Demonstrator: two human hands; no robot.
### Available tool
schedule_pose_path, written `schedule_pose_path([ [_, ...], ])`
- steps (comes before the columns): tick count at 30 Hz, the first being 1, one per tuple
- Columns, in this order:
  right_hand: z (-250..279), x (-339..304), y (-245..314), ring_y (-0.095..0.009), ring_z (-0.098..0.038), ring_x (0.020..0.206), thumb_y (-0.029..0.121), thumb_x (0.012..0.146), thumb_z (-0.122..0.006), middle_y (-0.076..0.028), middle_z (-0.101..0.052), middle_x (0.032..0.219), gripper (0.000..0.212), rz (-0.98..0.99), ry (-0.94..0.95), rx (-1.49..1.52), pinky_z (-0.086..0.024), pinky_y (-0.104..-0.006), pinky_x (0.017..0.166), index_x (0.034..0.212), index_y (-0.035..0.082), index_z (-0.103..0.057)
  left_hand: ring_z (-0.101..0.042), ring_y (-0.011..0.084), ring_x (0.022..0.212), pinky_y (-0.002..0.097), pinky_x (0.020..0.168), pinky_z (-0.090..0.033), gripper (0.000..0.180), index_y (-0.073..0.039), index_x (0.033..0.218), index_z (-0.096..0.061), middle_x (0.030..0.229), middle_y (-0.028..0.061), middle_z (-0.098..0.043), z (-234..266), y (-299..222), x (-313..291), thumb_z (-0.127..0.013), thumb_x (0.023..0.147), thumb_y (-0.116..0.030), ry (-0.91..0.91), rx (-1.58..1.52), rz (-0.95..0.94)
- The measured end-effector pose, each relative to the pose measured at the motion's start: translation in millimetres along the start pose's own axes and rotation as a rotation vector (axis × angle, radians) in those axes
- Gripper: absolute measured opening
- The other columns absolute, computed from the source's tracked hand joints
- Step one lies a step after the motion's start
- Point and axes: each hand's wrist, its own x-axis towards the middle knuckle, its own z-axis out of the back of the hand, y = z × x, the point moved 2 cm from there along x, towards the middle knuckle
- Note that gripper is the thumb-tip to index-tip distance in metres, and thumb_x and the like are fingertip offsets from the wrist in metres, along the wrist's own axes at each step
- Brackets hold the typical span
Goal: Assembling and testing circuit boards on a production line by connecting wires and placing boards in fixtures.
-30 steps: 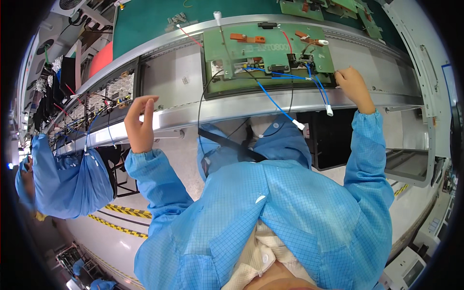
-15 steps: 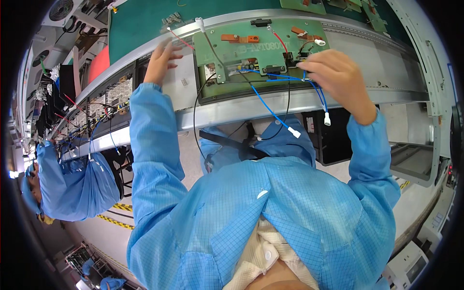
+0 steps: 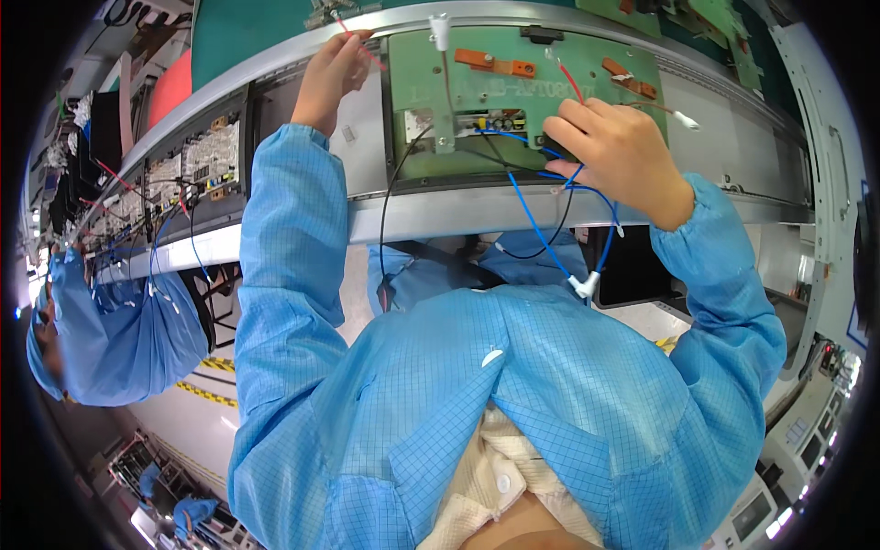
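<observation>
My left hand is raised at the rail's far side, fingers pinched round a thin red wire with a bare metal end. My right hand curls over the right part of a green circuit board, among blue wires. Its fingers are bent toward the thumb; what lies between them is mostly hidden. Two white connectors hang together from the blue wires near my body. A thicker red wire stands up just beyond the right hand. A black wire loops down from the board's left.
Metal rails run along the bench. Orange-brown clips and a white sleeved terminal sit over the board. More boards lie on the line at left, where a co-worker in blue sits.
My left hand has moved up and closed on the thin red wire. The right hand has moved left and lower over the board. The white connectors now hang side by side.
</observation>
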Motion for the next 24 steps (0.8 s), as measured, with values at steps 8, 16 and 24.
schedule_pose_path([
  [8,-9.6,6.5,3.1,-0.018,-0.058,0.070,0.028,0.070,-0.074,-0.002,-0.051,0.081,0.034,0.026,0.091,-0.070,-0.047,-0.0319,0.057,0.091,0.012,-0.052,-0.052,0.0051,0.072,0.0210,0.072,-0.044,0.020,-0.010,0.104,-0.059,0.079,-0.0050,-0.056,16.7,24.1,18.5,-0.054,0.098,-0.029,0.080,-0.083,-0.099],
  [16,-2.2,11.8,-1.9,-0.020,-0.058,0.067,0.022,0.076,-0.070,-0.004,-0.050,0.078,0.026,-0.010,0.121,-0.051,-0.046,-0.0329,0.056,0.089,0.010,-0.051,-0.057,0.0081,0.073,0.0226,0.069,-0.044,0.013,-0.009,0.093,-0.055,0.078,-0.0009,-0.059,5.9,20.4,17.2,-0.054,0.097,-0.021,0.026,-0.064,-0.243],
  [24,-3.6,18.2,-1.7,-0.022,-0.059,0.068,0.020,0.074,-0.072,-0.005,-0.052,0.079,0.027,0.006,0.141,0.009,-0.046,-0.0341,0.055,0.087,0.008,-0.052,-0.058,0.0090,0.073,0.0230,0.070,-0.045,0.014,-0.007,0.093,-0.055,0.079,0.0001,-0.060,9.3,20.9,15.7,-0.053,0.098,-0.020,0.034,-0.034,-0.298],
])
